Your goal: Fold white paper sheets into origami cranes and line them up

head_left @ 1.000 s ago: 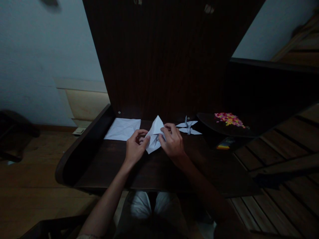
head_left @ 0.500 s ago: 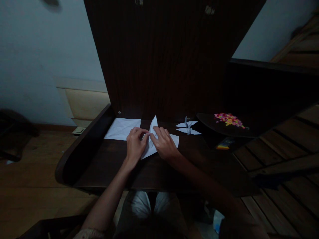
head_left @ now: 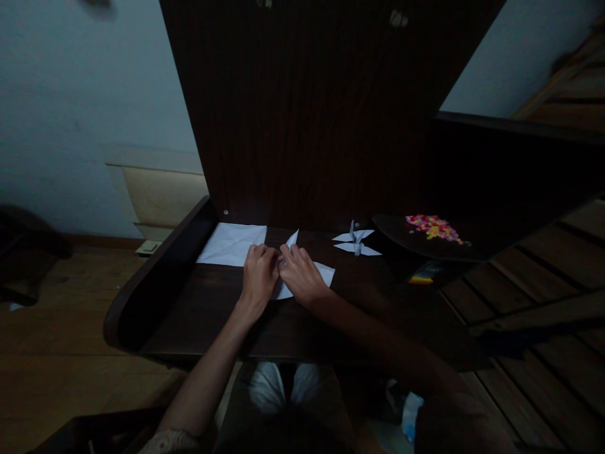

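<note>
A partly folded sheet of white paper (head_left: 324,273) lies under my hands on the dark wooden desk, with one narrow point rising beyond my fingers. My left hand (head_left: 259,272) is closed on its left side, fingers curled and touching those of the other hand. From the right, my right hand (head_left: 302,271) grips the middle of the paper with bent fingers. The fold between the fingertips is hidden. A flat creased white sheet (head_left: 231,243) lies just left of my left hand. To the right stand two folded paper cranes (head_left: 357,242), close together.
Small pink, red and yellow pieces (head_left: 433,227) are heaped on a dark corner shelf (head_left: 401,238) at the right. A raised side panel (head_left: 155,277) bounds the desk (head_left: 208,321) on the left. A tall dark back panel (head_left: 307,126) stands behind it.
My hands have drawn together, and the fingers now cover more of the paper. The paper's raised point shows less and its lower corner has shifted. The cranes and flat sheet stay put.
</note>
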{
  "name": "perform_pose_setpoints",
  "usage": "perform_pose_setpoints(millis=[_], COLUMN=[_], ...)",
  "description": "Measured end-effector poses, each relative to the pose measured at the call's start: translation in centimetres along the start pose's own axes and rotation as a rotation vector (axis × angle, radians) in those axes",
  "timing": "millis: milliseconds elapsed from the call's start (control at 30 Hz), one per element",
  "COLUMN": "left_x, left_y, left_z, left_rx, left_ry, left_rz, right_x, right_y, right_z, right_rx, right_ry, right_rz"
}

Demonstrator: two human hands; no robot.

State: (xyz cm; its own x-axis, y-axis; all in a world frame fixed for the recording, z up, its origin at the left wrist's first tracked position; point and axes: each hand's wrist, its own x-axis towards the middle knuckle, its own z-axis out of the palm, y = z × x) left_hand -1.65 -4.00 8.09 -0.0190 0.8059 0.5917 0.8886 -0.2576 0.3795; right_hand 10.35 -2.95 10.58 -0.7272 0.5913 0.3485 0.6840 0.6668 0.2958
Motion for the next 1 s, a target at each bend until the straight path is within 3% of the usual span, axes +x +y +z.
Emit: perform_pose_setpoints(millis=[200,567,1000], left_x=[0.0,0.1,0.4], left_y=[-0.8,-2.3,-5.1], left_z=[1.0,2.3,2.3], left_rx=[0.053,-0.145,-0.436], left_ry=[-0.076,-0.286,-0.166], left_rz=[-0.018,-0.181,-0.426], right_x=[0.7,0.5,-1.0], right_y=[-0.5,-0.4,1.7], right_z=[0.6,3.0,2.8], right_rx=[-0.031,-0.004,0.021], right_ry=[-0.084,-0.084,-0.007], right_rz=[-0.027,-0.072,-0.044])
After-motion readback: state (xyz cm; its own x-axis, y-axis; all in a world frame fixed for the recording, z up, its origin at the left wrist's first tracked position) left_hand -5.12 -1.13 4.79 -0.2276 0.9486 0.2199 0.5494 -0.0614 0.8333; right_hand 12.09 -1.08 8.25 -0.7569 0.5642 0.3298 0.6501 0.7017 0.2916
